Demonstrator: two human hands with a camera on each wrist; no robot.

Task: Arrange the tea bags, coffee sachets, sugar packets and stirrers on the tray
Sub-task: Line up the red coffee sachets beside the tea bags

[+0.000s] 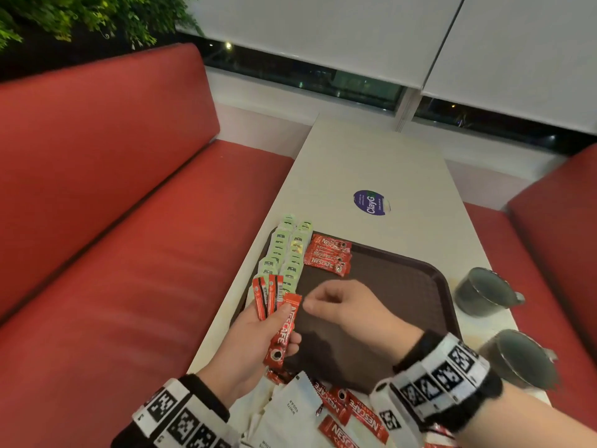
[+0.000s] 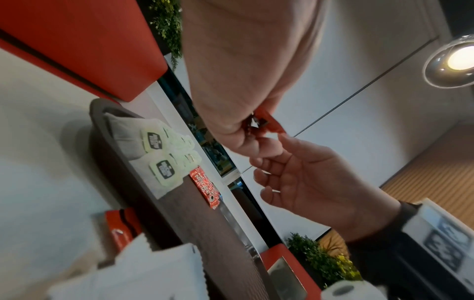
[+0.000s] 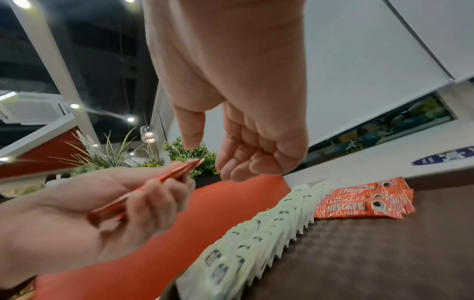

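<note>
Coffee sachets (image 1: 274, 313) are fanned in the left hand (image 1: 258, 344), which grips them. Just beside them the right hand (image 1: 342, 310) hovers over the tray (image 1: 403, 282), fingers loosely curled and holding nothing.

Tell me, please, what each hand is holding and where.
Left hand grips several coffee sachets fanned, by their lower halves. Right hand holds nothing.

Head view: looks forward and down from above the near end of the tray (image 1: 403, 270). Left wrist view: low, close beside the tray (image 2: 179, 223), apparently tilted upward toward the ceiling. Right wrist view: just above the tray (image 3: 384, 253), facing across it. All three views share the tray.
</note>
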